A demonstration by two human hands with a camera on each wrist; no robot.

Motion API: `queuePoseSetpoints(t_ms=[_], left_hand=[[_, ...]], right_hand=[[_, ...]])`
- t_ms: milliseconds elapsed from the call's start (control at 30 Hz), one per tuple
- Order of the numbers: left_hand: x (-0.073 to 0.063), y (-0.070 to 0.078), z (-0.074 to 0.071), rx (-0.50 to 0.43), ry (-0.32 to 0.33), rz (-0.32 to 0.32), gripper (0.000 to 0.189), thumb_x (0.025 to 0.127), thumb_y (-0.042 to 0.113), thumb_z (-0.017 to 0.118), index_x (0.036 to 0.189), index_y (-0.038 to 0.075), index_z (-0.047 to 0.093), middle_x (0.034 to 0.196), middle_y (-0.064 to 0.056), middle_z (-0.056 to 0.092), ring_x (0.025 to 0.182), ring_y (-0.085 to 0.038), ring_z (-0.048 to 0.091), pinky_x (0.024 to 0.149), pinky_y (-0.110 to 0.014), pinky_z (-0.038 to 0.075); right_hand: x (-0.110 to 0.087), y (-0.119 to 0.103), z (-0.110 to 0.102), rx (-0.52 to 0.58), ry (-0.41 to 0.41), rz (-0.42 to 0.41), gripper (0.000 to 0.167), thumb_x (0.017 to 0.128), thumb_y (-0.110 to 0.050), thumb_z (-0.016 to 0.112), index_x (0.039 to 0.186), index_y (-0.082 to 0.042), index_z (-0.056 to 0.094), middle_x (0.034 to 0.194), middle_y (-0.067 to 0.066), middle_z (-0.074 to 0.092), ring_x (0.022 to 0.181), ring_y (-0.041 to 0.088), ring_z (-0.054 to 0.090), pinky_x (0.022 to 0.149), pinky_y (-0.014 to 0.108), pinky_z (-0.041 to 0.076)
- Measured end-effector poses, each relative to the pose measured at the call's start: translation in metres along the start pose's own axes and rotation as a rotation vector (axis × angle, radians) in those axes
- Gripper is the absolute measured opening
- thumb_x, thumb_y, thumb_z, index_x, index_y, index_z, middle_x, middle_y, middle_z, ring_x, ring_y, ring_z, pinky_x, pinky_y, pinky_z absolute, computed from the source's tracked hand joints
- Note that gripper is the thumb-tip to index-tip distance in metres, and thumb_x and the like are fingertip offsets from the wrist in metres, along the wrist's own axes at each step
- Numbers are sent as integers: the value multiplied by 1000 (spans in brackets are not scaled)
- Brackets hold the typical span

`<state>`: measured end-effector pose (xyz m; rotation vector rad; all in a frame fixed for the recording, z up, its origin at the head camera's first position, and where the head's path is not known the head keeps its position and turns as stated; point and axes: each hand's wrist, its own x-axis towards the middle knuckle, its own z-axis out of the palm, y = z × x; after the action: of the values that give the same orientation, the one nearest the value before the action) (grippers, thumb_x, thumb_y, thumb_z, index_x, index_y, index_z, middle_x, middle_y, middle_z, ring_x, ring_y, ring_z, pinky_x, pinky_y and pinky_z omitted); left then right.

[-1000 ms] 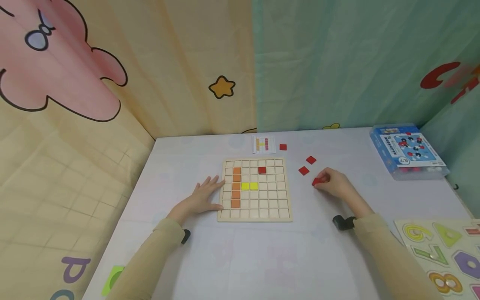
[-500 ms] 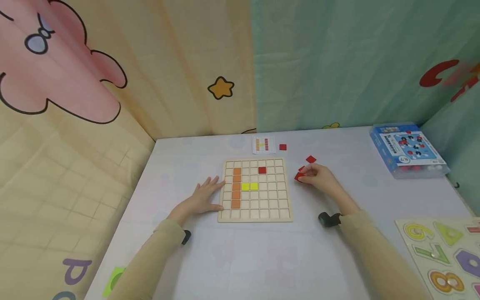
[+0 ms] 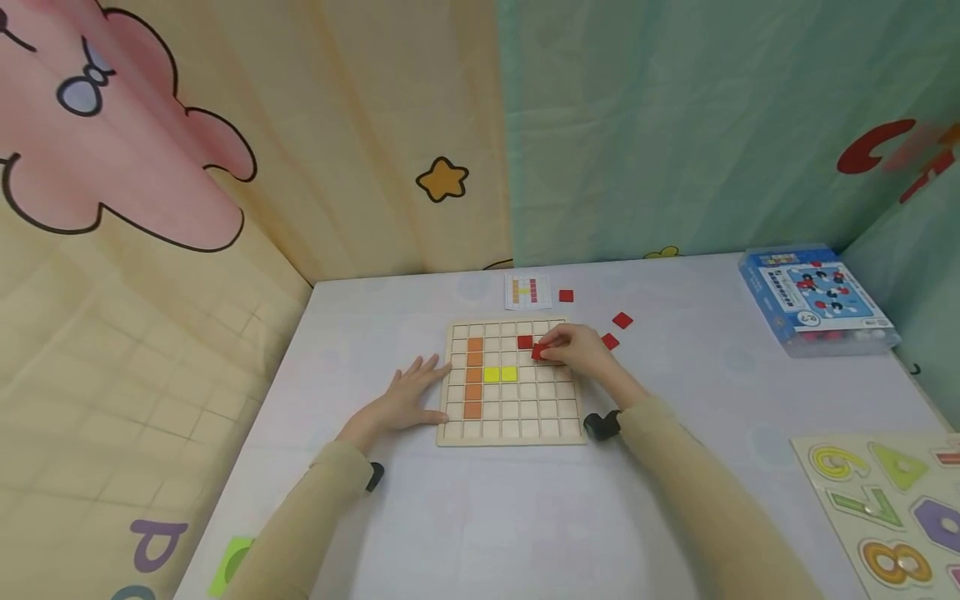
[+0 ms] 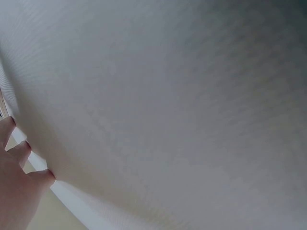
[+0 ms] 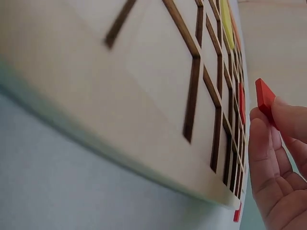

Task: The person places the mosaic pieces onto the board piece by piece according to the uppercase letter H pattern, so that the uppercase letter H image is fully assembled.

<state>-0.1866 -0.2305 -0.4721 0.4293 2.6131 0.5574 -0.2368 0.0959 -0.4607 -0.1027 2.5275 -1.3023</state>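
My right hand [image 3: 580, 348] pinches a red square tile [image 5: 265, 101] between thumb and fingers, over the upper right of a wooden grid board [image 3: 510, 438]. Just left of that tile, another red tile [image 3: 524, 342] lies in a cell of the board. Orange tiles [image 3: 473, 392] run down a column at the left, and two yellow tiles [image 3: 500, 374] sit side by side next to it. With fingers spread, my left hand [image 3: 401, 398] rests at the board's left edge, thumb and a fingertip touching the rim. In the left wrist view, its fingertips press the white tablecloth [image 4: 144, 120].
Loose red tiles lie right of the board, one [image 3: 622, 320] farther back. A pattern card [image 3: 527, 292] lies behind the board with a red tile [image 3: 566, 296] beside it. A blue boxed set [image 3: 817, 302] stands back right; a number-and-shape puzzle board [image 3: 847, 500] is front right.
My right hand has carried the red tile leftward from the table, past the loose tiles, to over the board. The left hand has stayed at the board's edge.
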Motion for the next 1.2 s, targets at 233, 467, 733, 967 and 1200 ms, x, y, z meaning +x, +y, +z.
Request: queuePoseSetpoints(t_ms=[233, 467, 733, 967, 1200], left_hand=[[1, -1, 2, 6, -2, -2, 92, 83, 43, 76, 157, 20, 26, 167, -11, 7, 154, -36, -4, 120, -63, -2], [0, -2, 3, 11, -2, -3, 93, 83, 44, 76, 158, 21, 25, 167, -10, 7, 154, -36, -4, 120, -63, -3], [-1, 1, 1, 7, 0, -3, 92, 84, 42, 75, 158, 20, 24, 167, -11, 6, 154, -36, -5, 120, -62, -4], [-1, 2, -1, 10, 0, -3, 93, 84, 42, 76, 158, 20, 25, 167, -11, 7, 154, -36, -4, 120, -64, -3], [0, 1, 0, 27, -2, -2, 93, 84, 42, 76, 158, 19, 25, 167, -10, 7, 154, -37, -3, 120, -64, -1]], right_hand=[[11, -6, 13, -106, -39, -62, 15, 91, -18, 71, 104, -11, 70, 105, 8, 68, 95, 22, 57, 85, 33, 50], [18, -5, 20, -108, -71, -69, 14, 90, -18, 71, 103, -12, 72, 104, 7, 68, 92, 22, 57, 81, 31, 51], [18, -7, 23, -152, -52, -80, 8, 91, -16, 71, 94, -10, 74, 101, 8, 66, 95, 23, 54, 83, 33, 50], [18, -11, 24, -182, -63, -68, 7, 90, -15, 71, 93, -9, 73, 97, 7, 67, 93, 22, 55, 82, 32, 51], [17, -13, 23, -173, -78, -44, 14, 87, -18, 75, 95, -8, 71, 95, 7, 68, 90, 22, 56, 81, 31, 50]])
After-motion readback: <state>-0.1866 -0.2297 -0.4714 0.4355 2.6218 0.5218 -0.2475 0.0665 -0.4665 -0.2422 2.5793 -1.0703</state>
